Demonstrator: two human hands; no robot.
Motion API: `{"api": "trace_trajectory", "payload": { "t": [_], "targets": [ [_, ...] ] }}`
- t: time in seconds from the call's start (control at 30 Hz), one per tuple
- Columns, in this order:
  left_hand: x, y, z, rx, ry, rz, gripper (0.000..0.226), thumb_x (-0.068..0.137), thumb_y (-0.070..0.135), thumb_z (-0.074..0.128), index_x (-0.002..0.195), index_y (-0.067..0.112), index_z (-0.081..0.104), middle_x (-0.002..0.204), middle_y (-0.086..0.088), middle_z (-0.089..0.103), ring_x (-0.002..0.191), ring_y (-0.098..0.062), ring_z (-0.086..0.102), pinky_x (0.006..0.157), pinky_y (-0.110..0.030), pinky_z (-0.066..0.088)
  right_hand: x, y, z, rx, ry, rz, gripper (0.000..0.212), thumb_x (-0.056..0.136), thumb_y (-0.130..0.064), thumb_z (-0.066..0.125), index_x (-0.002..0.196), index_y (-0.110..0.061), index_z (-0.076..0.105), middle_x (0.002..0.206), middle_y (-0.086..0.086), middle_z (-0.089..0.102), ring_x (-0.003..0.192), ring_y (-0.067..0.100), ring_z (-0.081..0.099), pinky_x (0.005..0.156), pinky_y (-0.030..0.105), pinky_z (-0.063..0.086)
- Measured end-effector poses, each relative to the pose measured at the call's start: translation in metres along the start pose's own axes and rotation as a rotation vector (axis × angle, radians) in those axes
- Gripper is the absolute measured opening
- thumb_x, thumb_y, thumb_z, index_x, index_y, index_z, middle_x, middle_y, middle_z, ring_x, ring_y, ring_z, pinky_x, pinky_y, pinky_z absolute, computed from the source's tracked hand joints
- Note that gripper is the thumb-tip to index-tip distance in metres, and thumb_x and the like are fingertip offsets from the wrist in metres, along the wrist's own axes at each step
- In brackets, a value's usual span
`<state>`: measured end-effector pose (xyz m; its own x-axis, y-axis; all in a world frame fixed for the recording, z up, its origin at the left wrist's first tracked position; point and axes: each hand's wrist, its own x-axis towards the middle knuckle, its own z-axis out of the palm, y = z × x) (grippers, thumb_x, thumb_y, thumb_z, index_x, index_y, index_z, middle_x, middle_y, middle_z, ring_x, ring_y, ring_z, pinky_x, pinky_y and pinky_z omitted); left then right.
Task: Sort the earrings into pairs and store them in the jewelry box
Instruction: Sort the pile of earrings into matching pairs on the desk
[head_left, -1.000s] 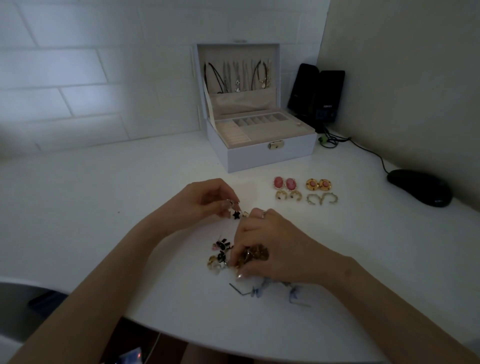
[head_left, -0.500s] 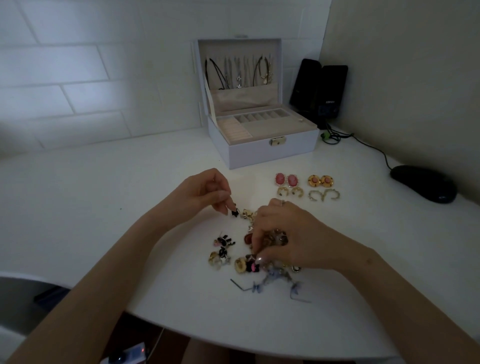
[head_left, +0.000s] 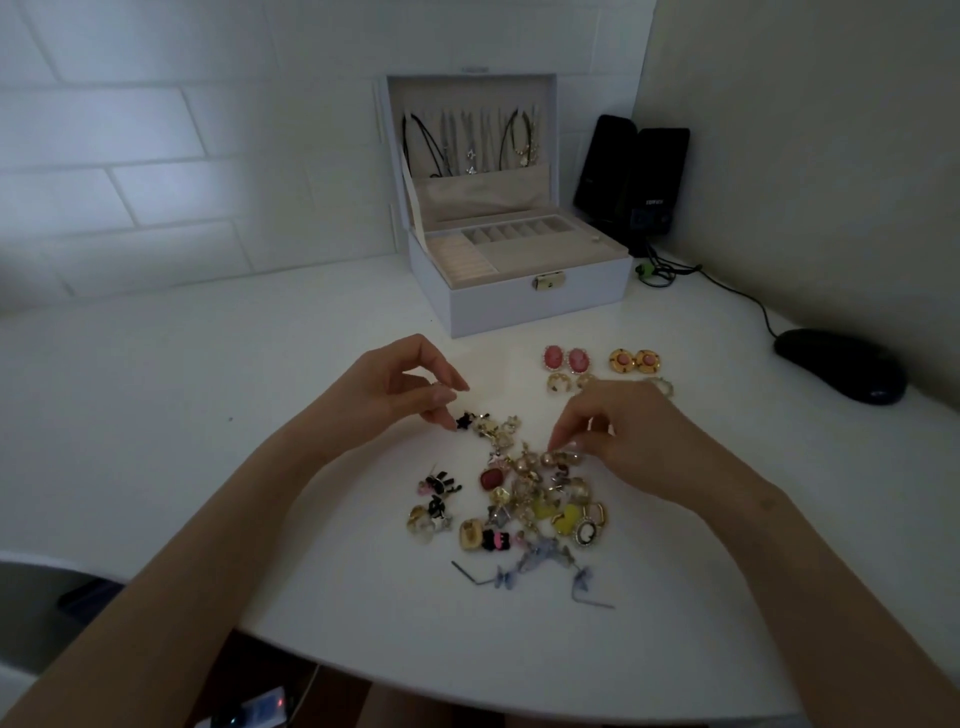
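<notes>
Both hands are out over the white table (head_left: 182, 415), forearms coming in from the near edge; the left hand (head_left: 402, 382) is curled with thumb and forefinger drawn together right by a small black star earring (head_left: 464, 421), though whether it's actually pinching it or just touching, can't tell from here; the right hand (head_left: 623, 431) is knuckles-up, fingertips bunched and dipping into the top of the earring pile (head_left: 530, 493), pinching at the little round pearly bits there, but what exactly it has hold of is hidden under the fingers.

The pile is a jumble between the two wrists: a dark red stone, yellow pieces, a black cameo, some black-and-pink charms off to the left, pale blue bow ones nearest the table edge.

Beyond the right hand sit sorted pairs in rows; two pink ovals (head_left: 566, 359), two gold rounds with pink centres (head_left: 635, 361), and gold hoops (head_left: 566, 383) just below, partly covered by the knuckles.

The jewelry box (head_left: 540, 301) is open further back against the tiled wall, necklaces hanging in the lid; black speakers (head_left: 631, 182) stand beside it, and a black mouse (head_left: 841, 364) is well off to the right with its cable trailing back.
</notes>
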<state>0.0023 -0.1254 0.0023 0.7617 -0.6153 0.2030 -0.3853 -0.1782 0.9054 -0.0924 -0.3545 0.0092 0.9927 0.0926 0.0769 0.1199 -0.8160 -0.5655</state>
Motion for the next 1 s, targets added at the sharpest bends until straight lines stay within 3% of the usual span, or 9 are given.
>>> {"api": "trace_trajectory", "payload": {
  "t": [0.1,0.23,0.43,0.5,0.63,0.73,0.8,0.9,1.0],
  "targets": [
    [0.000,-0.001,-0.001,-0.014,0.004,-0.001,0.012,0.082,0.005,0.061,0.090,-0.001,0.055,0.085,-0.010,0.070,0.069,-0.022,0.069,0.066,-0.024,0.054,-0.002,-0.004,0.002,0.029,-0.075,0.020,0.030,0.081,-0.006,0.067,0.072,-0.034,0.067,0.083,-0.011,0.064,0.074,-0.001,0.054,0.066,0.012,0.037],
    [0.000,-0.001,-0.003,0.047,-0.061,0.009,0.008,0.089,-0.002,0.052,0.093,0.000,0.058,0.082,-0.008,0.068,0.065,-0.015,0.063,0.065,-0.022,0.051,-0.005,-0.011,0.000,0.214,-0.091,0.026,0.025,0.081,-0.003,0.068,0.077,-0.027,0.071,0.077,-0.010,0.068,0.072,0.001,0.063,0.070,0.016,0.050],
    [-0.003,0.003,-0.002,0.066,-0.167,-0.001,0.013,0.091,-0.002,0.049,0.093,-0.001,0.061,0.081,0.002,0.067,0.068,-0.011,0.058,0.069,-0.022,0.048,-0.008,-0.008,-0.015,0.152,-0.123,0.057,0.015,0.076,-0.009,0.074,0.074,-0.024,0.071,0.074,-0.008,0.065,0.060,-0.003,0.054,0.060,0.011,0.045],
    [-0.004,0.004,-0.003,0.091,-0.217,-0.016,0.015,0.089,0.004,0.050,0.087,0.003,0.065,0.076,0.007,0.064,0.068,-0.010,0.054,0.069,-0.021,0.044,-0.009,-0.010,-0.015,0.174,-0.186,0.059,0.011,0.073,-0.013,0.077,0.075,-0.023,0.071,0.069,-0.008,0.062,0.058,-0.002,0.051,0.059,0.014,0.043],
    [-0.007,0.002,0.006,0.208,-0.292,0.017,0.022,0.083,0.013,0.051,0.081,0.024,0.069,0.084,0.007,0.063,0.079,-0.011,0.058,0.075,-0.016,0.043,-0.009,-0.015,-0.008,0.214,-0.200,-0.025,0.014,0.076,-0.015,0.074,0.080,-0.028,0.073,0.073,-0.007,0.059,0.061,0.001,0.049,0.060,0.015,0.043],
    [-0.007,0.003,0.016,0.282,-0.324,0.034,0.006,0.077,0.036,0.063,0.080,0.033,0.067,0.083,0.011,0.058,0.071,-0.007,0.052,0.066,-0.015,0.041,-0.010,-0.016,-0.002,0.174,-0.251,-0.084,0.020,0.078,-0.015,0.072,0.089,-0.031,0.074,0.084,-0.003,0.058,0.069,0.004,0.050,0.065,0.015,0.043],
    [-0.007,0.001,0.020,0.331,-0.323,0.081,0.018,0.070,0.046,0.068,0.079,0.031,0.065,0.082,0.009,0.055,0.070,-0.008,0.050,0.065,-0.018,0.042,-0.010,-0.016,-0.001,0.145,-0.283,-0.107,0.023,0.081,-0.013,0.069,0.093,-0.032,0.073,0.084,-0.005,0.057,0.072,0.005,0.051,0.068,0.014,0.042],
    [-0.006,-0.001,0.021,0.430,-0.348,0.138,0.022,0.068,0.050,0.068,0.081,0.034,0.060,0.086,0.009,0.053,0.078,-0.013,0.054,0.071,-0.026,0.046,-0.009,-0.016,-0.002,0.151,-0.192,-0.101,0.026,0.083,-0.009,0.066,0.091,-0.033,0.073,0.079,-0.008,0.056,0.069,0.000,0.051,0.066,0.012,0.041],
    [-0.006,-0.001,0.016,0.433,-0.390,0.109,0.017,0.069,0.044,0.068,0.081,0.039,0.057,0.088,0.014,0.051,0.081,-0.012,0.053,0.072,-0.024,0.046,-0.006,-0.014,-0.004,0.165,-0.048,-0.058,0.023,0.083,-0.007,0.066,0.085,-0.029,0.072,0.073,-0.009,0.056,0.062,-0.008,0.049,0.061,0.008,0.038]
  ]
}}
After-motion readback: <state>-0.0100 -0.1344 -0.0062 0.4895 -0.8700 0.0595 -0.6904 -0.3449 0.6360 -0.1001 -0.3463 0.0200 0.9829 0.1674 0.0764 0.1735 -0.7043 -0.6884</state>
